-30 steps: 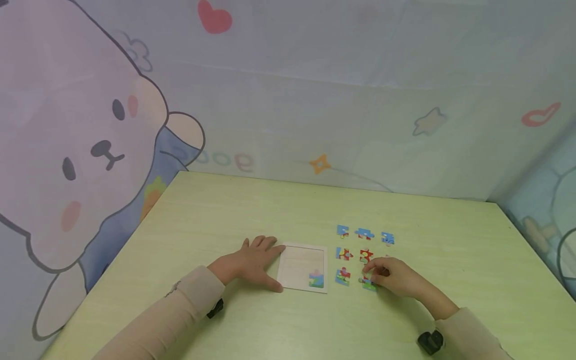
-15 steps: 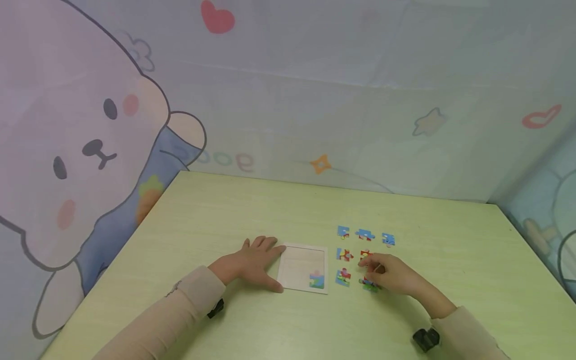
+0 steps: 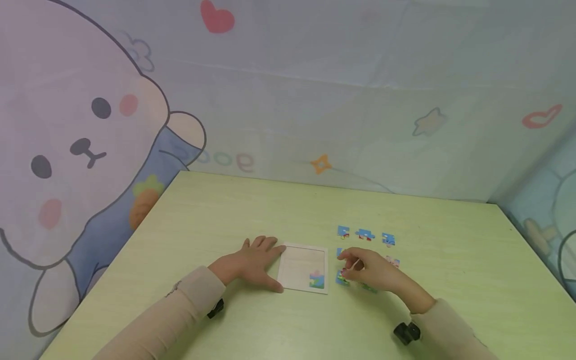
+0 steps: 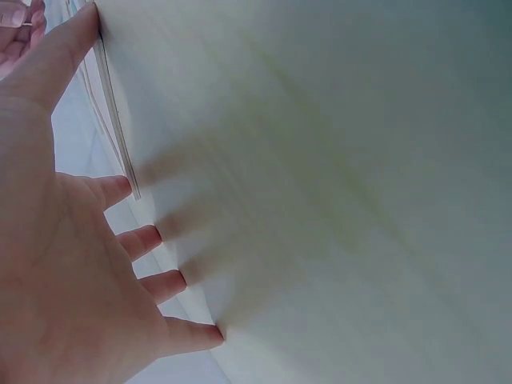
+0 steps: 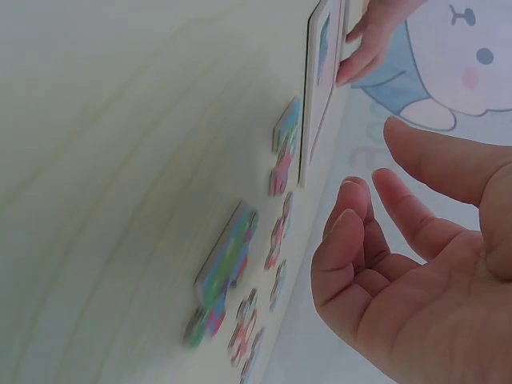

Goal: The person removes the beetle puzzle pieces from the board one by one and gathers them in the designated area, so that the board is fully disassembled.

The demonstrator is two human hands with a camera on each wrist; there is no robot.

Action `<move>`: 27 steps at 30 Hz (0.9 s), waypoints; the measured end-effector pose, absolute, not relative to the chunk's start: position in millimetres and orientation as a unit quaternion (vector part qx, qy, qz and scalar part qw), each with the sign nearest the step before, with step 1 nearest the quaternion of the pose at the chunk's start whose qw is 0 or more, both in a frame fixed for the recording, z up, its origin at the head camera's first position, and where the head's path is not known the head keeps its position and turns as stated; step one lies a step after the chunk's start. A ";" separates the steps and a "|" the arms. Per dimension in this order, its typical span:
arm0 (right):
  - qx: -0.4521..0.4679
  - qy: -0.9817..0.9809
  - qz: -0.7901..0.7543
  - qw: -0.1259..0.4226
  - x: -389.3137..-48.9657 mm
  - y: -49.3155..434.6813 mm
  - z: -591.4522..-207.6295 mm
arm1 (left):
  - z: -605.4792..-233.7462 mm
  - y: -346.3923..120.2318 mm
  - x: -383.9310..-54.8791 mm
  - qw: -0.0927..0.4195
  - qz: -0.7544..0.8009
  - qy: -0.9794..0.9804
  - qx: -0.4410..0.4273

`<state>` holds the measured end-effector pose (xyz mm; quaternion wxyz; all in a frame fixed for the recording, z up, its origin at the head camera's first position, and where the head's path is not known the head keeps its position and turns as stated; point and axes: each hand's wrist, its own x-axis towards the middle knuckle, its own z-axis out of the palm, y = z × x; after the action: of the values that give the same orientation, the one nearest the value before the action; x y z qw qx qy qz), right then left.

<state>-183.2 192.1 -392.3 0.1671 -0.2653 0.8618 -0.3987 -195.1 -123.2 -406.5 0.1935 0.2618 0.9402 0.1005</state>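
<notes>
My left hand (image 3: pixel 253 262) lies spread at the left of a square wooden puzzle tray (image 3: pixel 300 291), thumb and index fingertips at its edge. One jigsaw piece (image 3: pixel 317 281), blue, green and pink, sits in the tray's lower right corner. To the right, my right hand (image 3: pixel 375 270) hovers over the loose pieces, fingers bent and thumb apart from them. Nothing shows between the fingertips of the right hand (image 5: pixel 416 240) in the right wrist view. Below it are a red and blue piece (image 3: pixel 343 281) and a green piece (image 3: pixel 369 288); others are partly covered by the hand.
Beyond the right hand lies a row of blue pieces, among them a wide one (image 3: pixel 365 234) and a corner one (image 3: pixel 388 239). A pinkish piece (image 3: pixel 393 261) lies to its right. A printed cloth (image 3: pixel 288 100) hangs behind the table (image 3: pixel 252 205).
My right hand has moved left, from over the green piece toward the left column of pieces, uncovering the pinkish piece. The left hand and tray stay in place.
</notes>
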 end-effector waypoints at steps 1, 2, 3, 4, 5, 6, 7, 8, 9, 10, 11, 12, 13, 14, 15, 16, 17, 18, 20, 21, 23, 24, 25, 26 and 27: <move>-0.270 0.859 -0.400 0.169 -183.7 189.6 -392.3 | -406.4 -123.2 -195.2 0.193 0.100 0.940 0.262; -0.274 0.858 -0.400 0.170 -184.0 187.3 -392.6 | -406.2 -123.1 -195.2 0.192 0.099 0.941 0.261; -0.277 0.858 -0.398 0.171 -184.4 185.0 -393.0 | -405.9 -123.0 -195.0 0.191 0.100 0.941 0.262; -0.280 0.859 -0.394 0.169 -184.7 182.8 -393.6 | -405.8 -123.0 -194.8 0.192 0.100 0.941 0.261; -0.283 0.860 -0.391 0.168 -184.9 180.6 -393.8 | -405.8 -123.0 -194.8 0.191 0.100 0.941 0.261; -0.283 0.860 -0.389 0.167 -185.0 178.4 -394.0 | -405.7 -123.0 -194.8 0.191 0.101 0.941 0.260; -0.284 0.861 -0.388 0.167 -185.0 176.3 -394.3 | -405.6 -123.0 -194.7 0.191 0.101 0.941 0.260; -0.283 0.861 -0.388 0.167 -184.8 174.1 -394.6 | -405.5 -123.1 -194.5 0.191 0.102 0.941 0.260; -0.280 0.861 -0.390 0.168 -184.6 171.9 -394.6 | -405.3 -123.2 -194.4 0.192 0.103 0.941 0.260; -0.278 0.860 -0.393 0.170 -184.3 169.8 -394.6 | -405.2 -123.3 -194.4 0.193 0.104 0.940 0.260; -0.275 0.859 -0.396 0.173 -183.9 167.6 -394.5 | -405.1 -123.4 -194.5 0.193 0.105 0.940 0.261; -0.271 0.861 -0.394 0.174 -183.8 165.3 -394.8 | -405.0 -123.5 -194.4 0.193 0.105 0.940 0.262; -0.270 0.861 -0.393 0.176 -183.6 163.3 -395.2 | -405.1 -123.5 -194.3 0.193 0.105 0.940 0.262; -0.268 0.863 -0.390 0.177 -183.5 161.1 -395.9 | -405.6 -123.5 -194.4 0.194 0.105 0.940 0.262; -0.266 0.865 -0.387 0.178 -183.4 159.0 -396.3 | -405.8 -123.5 -194.5 0.194 0.105 0.940 0.262; -0.264 0.867 -0.384 0.180 -183.5 157.0 -397.1 | -406.3 -123.5 -194.6 0.194 0.104 0.940 0.262; -0.263 0.869 -0.377 0.180 -183.7 155.2 -397.8 | -406.5 -123.5 -194.6 0.193 0.103 0.940 0.261; -0.265 0.871 -0.373 0.180 -183.9 153.5 -398.4 | -406.8 -123.4 -194.7 0.193 0.101 0.941 0.260; -0.266 0.873 -0.368 0.181 -184.1 150.1 -399.3 | -407.2 -123.5 -195.0 0.192 0.098 0.942 0.258; -0.266 0.873 -0.366 0.182 -184.3 148.6 -399.5 | -407.0 -123.5 -195.1 0.192 0.097 0.942 0.258; -0.267 0.874 -0.363 0.184 -184.9 145.9 -400.7 | -406.8 -123.4 -195.4 0.192 0.094 0.943 0.256; -0.268 0.873 -0.362 0.185 -185.2 144.6 -401.2 | -406.8 -123.3 -195.5 0.191 0.093 0.943 0.256; -0.267 0.874 -0.362 0.186 -185.5 143.4 -402.1 | -406.7 -123.3 -195.5 0.192 0.092 0.943 0.257; -0.267 0.873 -0.362 0.188 -185.9 142.3 -403.0 | -406.5 -123.3 -195.5 0.192 0.092 0.943 0.257; -0.267 0.873 -0.362 0.190 -186.2 141.3 -403.5 | -406.4 -123.2 -195.4 0.192 0.092 0.943 0.258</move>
<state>-186.2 141.3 -403.5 0.1898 -0.2665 0.8730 -0.3616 -195.4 -123.2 -406.4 0.1917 0.2576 0.9426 0.0919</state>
